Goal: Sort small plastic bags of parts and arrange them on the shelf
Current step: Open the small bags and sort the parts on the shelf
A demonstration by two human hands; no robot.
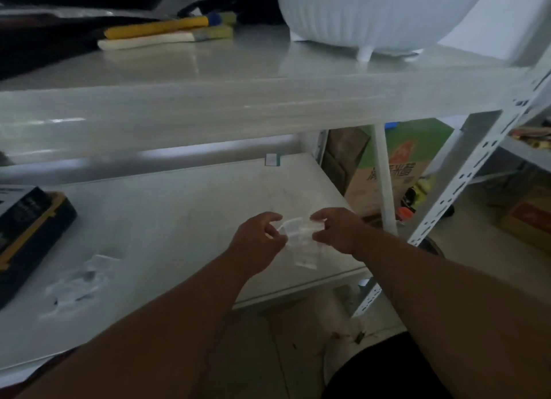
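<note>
Both my hands hold one small clear plastic bag (301, 240) above the right part of the lower white shelf (185, 219). My left hand (256, 240) pinches the bag's left top edge, and my right hand (337, 230) pinches its right top edge. The bag hangs down between them, and its contents are too blurred to make out. A loose pile of more clear bags (79, 282) lies on the same shelf at the left, well apart from my hands.
A dark box with yellow trim (26, 231) sits at the shelf's left end. A small white tag (272, 160) lies at the back. The upper shelf (238, 100) carries a white ribbed tub (372, 14) and yellow-handled tools (167, 30). A perforated metal upright (465, 184) and cardboard boxes (396, 172) stand at right.
</note>
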